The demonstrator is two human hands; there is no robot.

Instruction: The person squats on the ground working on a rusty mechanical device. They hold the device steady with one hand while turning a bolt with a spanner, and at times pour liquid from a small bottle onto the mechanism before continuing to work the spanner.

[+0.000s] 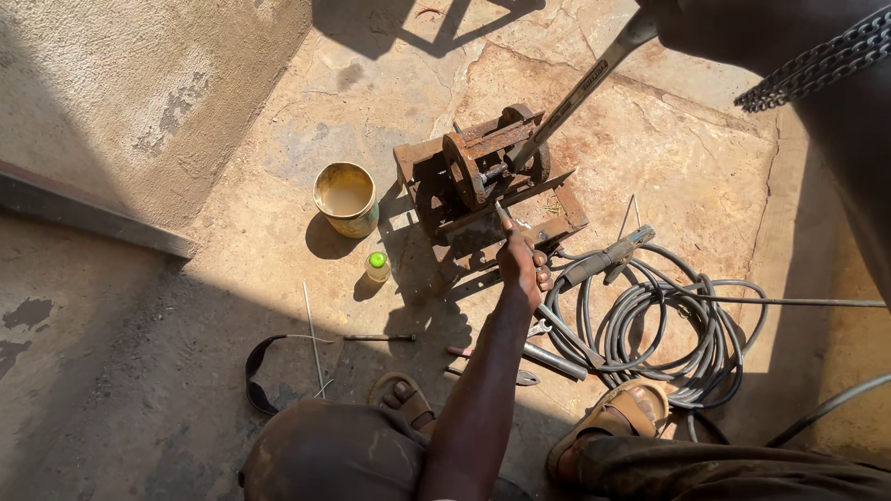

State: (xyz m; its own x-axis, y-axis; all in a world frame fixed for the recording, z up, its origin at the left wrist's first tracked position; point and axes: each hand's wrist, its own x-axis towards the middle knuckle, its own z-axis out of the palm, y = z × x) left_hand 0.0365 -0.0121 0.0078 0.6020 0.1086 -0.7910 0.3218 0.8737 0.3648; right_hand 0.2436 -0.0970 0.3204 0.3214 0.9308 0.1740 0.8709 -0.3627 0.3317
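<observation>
Our hand: we see one of our hands [522,266] reaching out over the floor; we cannot tell if it is the left or the right.
Fingers: our fingers [538,269] are curled shut around a thin metal rod [502,215] that pokes up past the fingertips.
Rusty machine: the rusty metal machine [483,190] sits on the stone floor [668,158], right at our fingertips.
How it looks: it is brown and orange with rust, has a box frame and a round wheel part on top, and throws a dark shadow.
Long handle: a long grey bar [580,93] goes from the wheel part up and away from our fingers.
Cable: a coil of grey cable [668,325] lies just beside our fingers, on the outer side.
Clamp: a grey clamp [608,260] rests on the cable, near our knuckles.
Tin: a yellow tin [346,198] with muddy water stands on the other side of the machine.
Bottle: a small bottle with a green cap [377,266] stands near the tin.
Feet: our sandals [613,417] are below our wrist.
</observation>
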